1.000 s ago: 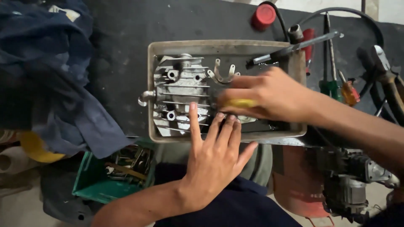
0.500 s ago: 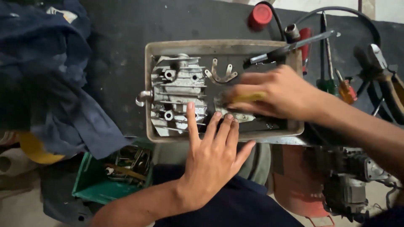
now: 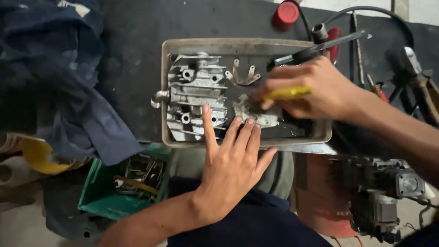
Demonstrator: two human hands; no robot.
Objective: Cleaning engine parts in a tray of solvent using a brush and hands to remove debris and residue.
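A grey metal tray (image 3: 238,46) lies on a dark bench and holds a finned aluminium engine part (image 3: 194,100), a small forked bracket (image 3: 243,75) and a flat metal piece (image 3: 249,114). My left hand (image 3: 231,164) is spread flat over the tray's near rim, its fingertips resting on the finned part and the flat piece. My right hand (image 3: 315,89) grips a yellow-handled tool (image 3: 286,93) whose working end points left at the flat piece.
A dark blue cloth (image 3: 50,77) lies heaped at the left. A green box (image 3: 121,185) of small parts sits below the tray. A red cap (image 3: 286,13), screwdrivers (image 3: 356,55) and a hose lie at the back right. An engine assembly (image 3: 382,196) stands at the lower right.
The yellow-handled tool in my right hand has shifted slightly over the flat piece. My left hand stays spread on the tray's near edge.
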